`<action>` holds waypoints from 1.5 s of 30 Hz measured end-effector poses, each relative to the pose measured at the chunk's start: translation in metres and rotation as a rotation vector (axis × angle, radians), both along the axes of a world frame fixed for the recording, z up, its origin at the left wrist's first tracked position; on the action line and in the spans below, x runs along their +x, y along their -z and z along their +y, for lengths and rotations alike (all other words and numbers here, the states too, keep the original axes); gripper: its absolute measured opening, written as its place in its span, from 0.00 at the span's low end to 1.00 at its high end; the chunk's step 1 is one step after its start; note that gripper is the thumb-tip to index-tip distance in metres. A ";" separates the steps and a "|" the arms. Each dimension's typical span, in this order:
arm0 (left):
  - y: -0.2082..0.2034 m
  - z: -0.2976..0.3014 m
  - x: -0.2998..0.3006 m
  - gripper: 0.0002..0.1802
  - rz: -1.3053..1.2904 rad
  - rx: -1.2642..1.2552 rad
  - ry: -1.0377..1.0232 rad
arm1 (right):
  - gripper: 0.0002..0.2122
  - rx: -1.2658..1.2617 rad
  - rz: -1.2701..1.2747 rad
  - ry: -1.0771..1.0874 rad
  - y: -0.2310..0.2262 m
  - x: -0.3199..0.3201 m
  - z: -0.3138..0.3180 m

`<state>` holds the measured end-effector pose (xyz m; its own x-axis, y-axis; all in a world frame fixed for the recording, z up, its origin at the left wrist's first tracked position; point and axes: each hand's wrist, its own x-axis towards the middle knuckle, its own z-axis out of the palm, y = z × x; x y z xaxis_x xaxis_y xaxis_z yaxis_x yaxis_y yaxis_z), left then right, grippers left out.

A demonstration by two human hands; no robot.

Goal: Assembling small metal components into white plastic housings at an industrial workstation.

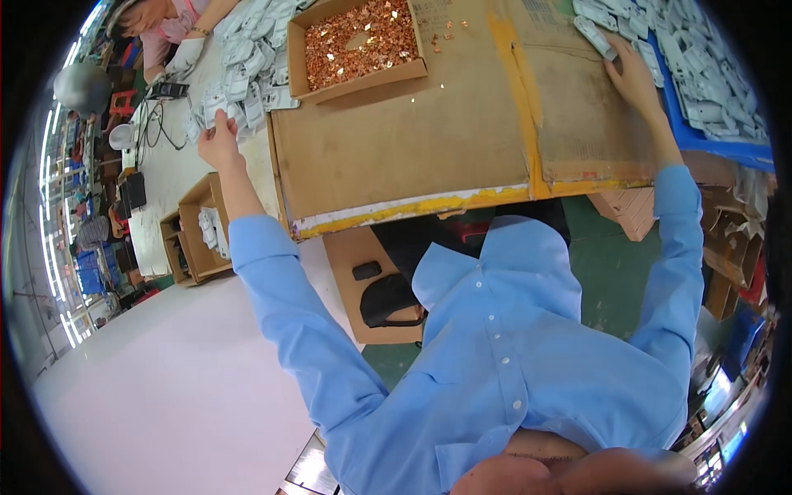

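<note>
My right hand (634,81) reaches to the far right and grips a pale grey-white plastic housing (595,38) between thumb and fingers. It hangs beside a blue tray (697,140) heaped with similar housings (701,82). On the far left, my left hand (219,145) has its fingers curled together at the near edge of a loose pile of the same pale housings (247,62). One housing (216,102) lies right at those fingertips; whether they pinch it or anything else is hidden.
A cardboard box (360,84) of small copper-coloured pieces stands on the cardboard-covered table (396,157), with a few pieces scattered beside it. A co-worker's gloved hand (186,56) is at the far left. Open cartons (203,216) sit below my left forearm.
</note>
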<state>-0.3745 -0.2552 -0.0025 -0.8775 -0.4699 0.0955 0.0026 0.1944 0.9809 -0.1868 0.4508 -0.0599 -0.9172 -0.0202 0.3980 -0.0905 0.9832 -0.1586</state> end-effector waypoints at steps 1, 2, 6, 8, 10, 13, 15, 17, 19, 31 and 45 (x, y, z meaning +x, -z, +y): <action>0.006 0.006 -0.011 0.15 0.029 0.041 -0.021 | 0.19 0.004 0.000 0.001 -0.004 0.006 -0.003; 0.010 0.003 -0.022 0.15 0.069 0.075 -0.054 | 0.19 -0.060 -0.023 0.059 -0.006 0.007 -0.010; 0.029 0.016 -0.035 0.26 0.192 -0.788 -0.306 | 0.19 -0.215 -0.017 0.129 -0.022 0.017 -0.037; 0.004 0.063 0.001 0.34 0.142 -0.817 -0.298 | 0.19 -0.321 -0.010 0.094 -0.031 0.024 -0.053; -0.018 0.085 0.025 0.28 0.353 -0.579 -0.164 | 0.19 -0.450 0.002 0.044 -0.060 0.034 -0.089; -0.035 0.138 0.095 0.18 -0.103 -0.424 0.260 | 0.20 -0.558 -0.024 -0.106 -0.089 0.036 -0.154; -0.025 0.163 0.145 0.20 0.007 -0.271 0.615 | 0.22 -0.609 -0.037 -0.253 -0.102 0.036 -0.199; -0.013 0.182 0.192 0.22 -0.100 -0.092 0.758 | 0.22 -0.640 -0.074 -0.429 -0.103 0.037 -0.243; 0.004 0.195 0.225 0.19 -0.026 0.232 0.774 | 0.22 -0.644 -0.100 -0.629 -0.097 0.036 -0.283; 0.012 0.150 0.276 0.16 -0.175 0.835 0.159 | 0.06 -0.101 -0.278 -0.646 -0.093 -0.154 -0.324; 0.025 0.141 0.287 0.17 -0.260 0.891 0.191 | 0.07 0.565 -0.223 -0.647 -0.056 -0.205 -0.343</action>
<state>-0.0872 -0.1139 -0.0271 -0.8905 -0.1217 -0.4384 -0.2824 -0.6075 0.7424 -0.3919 0.1075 -0.0035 -0.7129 -0.7011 -0.0148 -0.6807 0.6867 0.2549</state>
